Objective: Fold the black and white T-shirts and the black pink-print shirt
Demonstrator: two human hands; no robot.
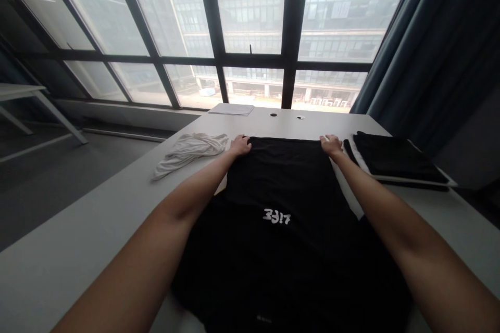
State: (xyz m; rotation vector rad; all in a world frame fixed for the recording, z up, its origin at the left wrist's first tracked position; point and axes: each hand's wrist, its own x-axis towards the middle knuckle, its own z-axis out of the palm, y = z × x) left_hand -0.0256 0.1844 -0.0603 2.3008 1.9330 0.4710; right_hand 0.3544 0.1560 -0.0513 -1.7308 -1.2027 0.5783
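A black T-shirt lies spread over the white table, its white "LIFE" lettering upside down to me. The hem edge is at the far end and the sleeves are toward me. My left hand grips the far left corner of that edge, fingers closed on the cloth. At the far right corner my right hand pinches the same edge. Both arms are stretched forward over the shirt's sides. Just left of my left hand rests a crumpled white cloth. Right of my right hand sits a stack of folded black and white clothes.
The white table runs up to the window. Some papers and two cable holes are at its far end. A blue curtain hangs on the right. Another white table stands at the far left.
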